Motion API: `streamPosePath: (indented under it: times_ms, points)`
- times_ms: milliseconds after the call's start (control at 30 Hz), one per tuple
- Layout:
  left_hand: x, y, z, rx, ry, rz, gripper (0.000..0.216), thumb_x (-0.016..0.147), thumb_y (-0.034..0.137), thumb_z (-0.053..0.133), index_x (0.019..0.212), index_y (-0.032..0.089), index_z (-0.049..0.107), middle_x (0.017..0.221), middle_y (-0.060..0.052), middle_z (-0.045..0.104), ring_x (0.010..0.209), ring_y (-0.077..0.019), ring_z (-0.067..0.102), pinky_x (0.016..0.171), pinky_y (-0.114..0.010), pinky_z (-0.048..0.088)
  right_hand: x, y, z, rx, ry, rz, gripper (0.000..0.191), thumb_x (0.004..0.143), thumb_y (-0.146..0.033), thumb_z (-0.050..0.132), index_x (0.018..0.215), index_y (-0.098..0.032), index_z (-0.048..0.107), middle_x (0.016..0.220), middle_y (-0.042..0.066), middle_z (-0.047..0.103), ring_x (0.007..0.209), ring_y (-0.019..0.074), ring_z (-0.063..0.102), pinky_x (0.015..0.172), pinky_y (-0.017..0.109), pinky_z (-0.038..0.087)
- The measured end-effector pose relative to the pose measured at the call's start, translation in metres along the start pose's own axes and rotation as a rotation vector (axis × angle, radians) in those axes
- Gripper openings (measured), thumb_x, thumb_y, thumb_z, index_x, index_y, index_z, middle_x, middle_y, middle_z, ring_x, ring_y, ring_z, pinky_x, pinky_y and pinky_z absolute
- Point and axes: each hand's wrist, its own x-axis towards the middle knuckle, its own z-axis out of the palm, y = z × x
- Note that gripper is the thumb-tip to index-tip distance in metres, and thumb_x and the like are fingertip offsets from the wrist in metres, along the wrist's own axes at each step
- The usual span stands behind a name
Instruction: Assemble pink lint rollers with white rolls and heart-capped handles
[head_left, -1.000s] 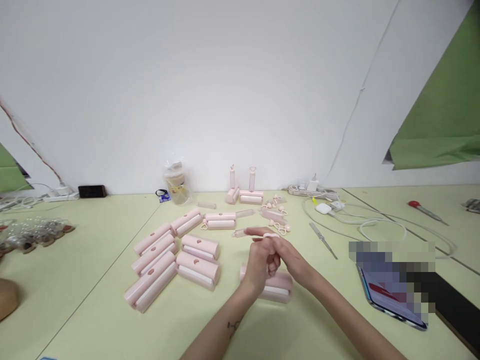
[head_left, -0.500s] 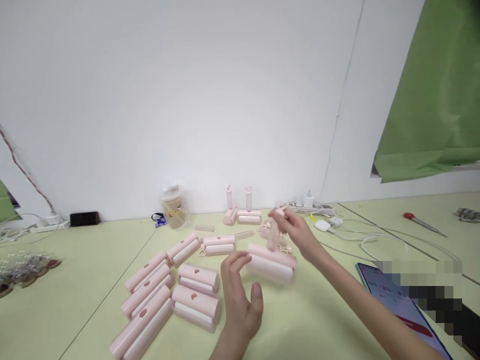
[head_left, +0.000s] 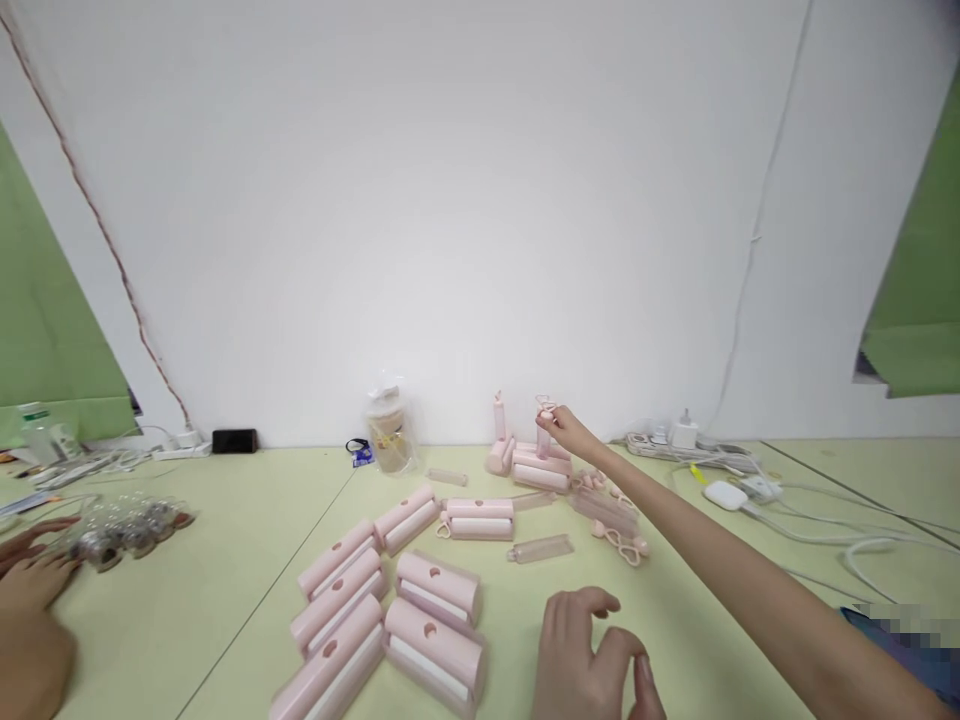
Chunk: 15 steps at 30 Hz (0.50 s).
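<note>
My right hand (head_left: 566, 430) reaches to the back of the table, fingers closed around the top of the upright handle of a pink lint roller (head_left: 541, 468). The roller's head rests on the table near the wall. Close to its left stands another upright lint roller (head_left: 500, 455). Low in front, my left hand (head_left: 589, 655) hovers with fingers bent and apart, holding nothing. Beyond it lies a clear pink handle tube (head_left: 541, 549). Left of it are several pink roller heads (head_left: 436, 645) without handles, each with a white strip and a hole on top.
More tubes (head_left: 604, 512) and heart-shaped end pieces (head_left: 622, 542) lie on the right. A bagged cup (head_left: 390, 430) stands by the wall. White cables (head_left: 795, 500) and a phone (head_left: 892, 640) are at right. At far left, another person's hands (head_left: 37, 580) are beside clear-wrapped items (head_left: 131, 530).
My right hand has carried the handled lint roller back toward the wall. My left hand has come away from it and drawn nearer. The view has swung left, bringing another person's hands in.
</note>
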Motion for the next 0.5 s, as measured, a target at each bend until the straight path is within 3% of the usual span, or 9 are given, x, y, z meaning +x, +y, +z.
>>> streamPosePath:
  times_ms: [133, 267, 400, 500]
  points:
    - [-0.003, -0.007, 0.003, 0.008, -0.066, -0.085, 0.021, 0.065, 0.005, 0.045, 0.075, 0.022, 0.051, 0.092, -0.006, 0.054, 0.075, -0.018, 0.054, 0.062, -0.033, 0.045, 0.006, 0.014, 0.005, -0.037, -0.003, 0.008, 0.028, 0.087, -0.028, 0.052, 0.113, -0.016, 0.052, 0.112, 0.007, 0.056, 0.092, 0.0196, 0.059, 0.076, 0.039, 0.05]
    - [-0.004, -0.011, 0.002, 0.012, -0.171, -0.07, 0.021, 0.065, 0.005, 0.047, 0.078, 0.021, 0.052, 0.094, -0.007, 0.054, 0.075, -0.0182, 0.054, 0.062, -0.033, 0.045, 0.006, 0.019, 0.009, -0.09, 0.04, 0.046, 0.028, 0.087, -0.027, 0.052, 0.113, -0.016, 0.052, 0.111, 0.007, 0.056, 0.091, 0.0192, 0.059, 0.076, 0.039, 0.05]
    - [-0.004, -0.011, -0.001, 0.024, -0.25, -0.062, 0.019, 0.067, 0.006, 0.048, 0.078, 0.021, 0.052, 0.095, -0.007, 0.053, 0.075, -0.0183, 0.054, 0.063, -0.033, 0.045, -0.01, 0.007, 0.012, -0.152, 0.117, 0.043, 0.032, 0.087, -0.028, 0.053, 0.117, -0.017, 0.049, 0.119, 0.008, 0.052, 0.099, 0.0222, 0.055, 0.081, 0.044, 0.047]
    - [-0.003, -0.01, -0.004, 0.056, -0.329, -0.072, 0.018, 0.066, 0.006, 0.05, 0.078, 0.02, 0.053, 0.092, -0.007, 0.055, 0.073, -0.0182, 0.054, 0.062, -0.033, 0.046, -0.033, -0.013, 0.026, -0.168, 0.05, -0.046, 0.032, 0.087, -0.028, 0.052, 0.118, -0.018, 0.049, 0.122, 0.008, 0.05, 0.104, 0.0232, 0.053, 0.085, 0.045, 0.044]
